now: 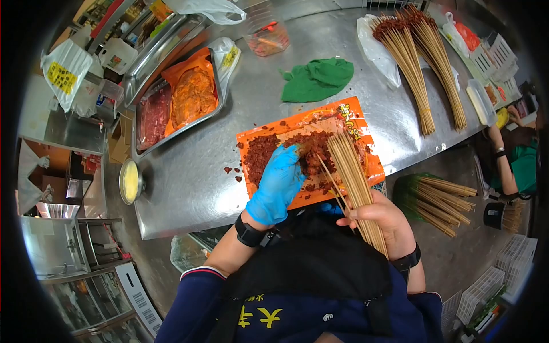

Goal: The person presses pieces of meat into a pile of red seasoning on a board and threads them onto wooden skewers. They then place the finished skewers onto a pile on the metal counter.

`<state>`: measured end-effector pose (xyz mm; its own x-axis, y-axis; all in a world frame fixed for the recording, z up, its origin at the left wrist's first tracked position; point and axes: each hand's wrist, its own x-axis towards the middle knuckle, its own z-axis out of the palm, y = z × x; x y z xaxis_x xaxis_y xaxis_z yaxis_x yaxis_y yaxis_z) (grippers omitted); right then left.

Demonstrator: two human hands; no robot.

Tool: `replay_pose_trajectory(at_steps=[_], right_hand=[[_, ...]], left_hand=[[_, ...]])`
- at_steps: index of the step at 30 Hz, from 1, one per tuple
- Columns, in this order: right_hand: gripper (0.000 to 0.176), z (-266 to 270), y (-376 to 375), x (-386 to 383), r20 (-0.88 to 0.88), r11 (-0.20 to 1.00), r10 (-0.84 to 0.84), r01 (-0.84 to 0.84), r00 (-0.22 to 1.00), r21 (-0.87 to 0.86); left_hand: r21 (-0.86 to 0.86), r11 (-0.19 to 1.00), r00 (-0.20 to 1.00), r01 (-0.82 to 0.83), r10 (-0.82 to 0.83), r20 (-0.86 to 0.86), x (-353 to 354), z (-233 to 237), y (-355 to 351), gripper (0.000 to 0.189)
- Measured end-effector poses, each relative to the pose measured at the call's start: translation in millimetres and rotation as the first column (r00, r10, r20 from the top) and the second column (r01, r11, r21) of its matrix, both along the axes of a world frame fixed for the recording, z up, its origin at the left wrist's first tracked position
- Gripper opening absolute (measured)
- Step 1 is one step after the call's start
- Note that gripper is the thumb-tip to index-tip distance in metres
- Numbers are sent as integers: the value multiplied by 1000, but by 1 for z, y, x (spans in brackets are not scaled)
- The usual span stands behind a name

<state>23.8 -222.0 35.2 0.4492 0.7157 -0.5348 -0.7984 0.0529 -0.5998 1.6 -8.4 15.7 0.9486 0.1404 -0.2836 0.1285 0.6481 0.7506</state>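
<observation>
My left hand (278,182), in a blue glove, reaches into the dark red chopped meat (264,157) on an orange printed sheet (374,166). Its fingertips are partly hidden at the meat, so what they pinch cannot be made out. My bare right hand (380,220) is closed around a thick bundle of wooden skewers (355,183), whose upper ends lie over the meat. One or two skewers stand apart from the bundle, angled toward the gloved fingers. Behind the sheet a green cloth (318,80) lies crumpled on the steel table (189,197).
At the left are a metal tray (222,102) of meat and a bowl (131,182) with yellow contents. Loaded skewer bundles (405,63) lie back right. More skewers (437,200) stand below the table's right edge. Another person's arm (503,163) shows far right.
</observation>
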Motion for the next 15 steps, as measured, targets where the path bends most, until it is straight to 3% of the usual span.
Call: replay_pose_trajectory(at_steps=[2, 5, 6, 8, 12, 15], right_hand=[[34, 1, 0, 0, 1, 1000, 7, -7, 1000, -5], [36, -2, 0, 1, 3, 1000, 21, -21, 1000, 4], [40, -3, 0, 1, 6, 999, 32, -32, 999, 20], [45, -4, 0, 1, 7, 1000, 17, -17, 1000, 22], [60, -4, -2, 0, -9, 1000, -11, 11, 1000, 20], [58, -2, -1, 1, -10, 999, -16, 16, 1000, 36]], left_hand=[[-211, 977, 995, -12, -10, -104, -1, 2, -1, 26], [-293, 951, 991, 104, -124, -52, -3, -25, 8, 26], [-292, 951, 991, 102, -122, -52, -1, -18, 4, 26], [-62, 998, 973, 20, -34, -230, 1, 1, -5, 28], [-125, 992, 994, 4, -17, -105, -4, 2, -1, 29], [-43, 995, 994, -86, 83, -72, -6, 6, -2, 30]])
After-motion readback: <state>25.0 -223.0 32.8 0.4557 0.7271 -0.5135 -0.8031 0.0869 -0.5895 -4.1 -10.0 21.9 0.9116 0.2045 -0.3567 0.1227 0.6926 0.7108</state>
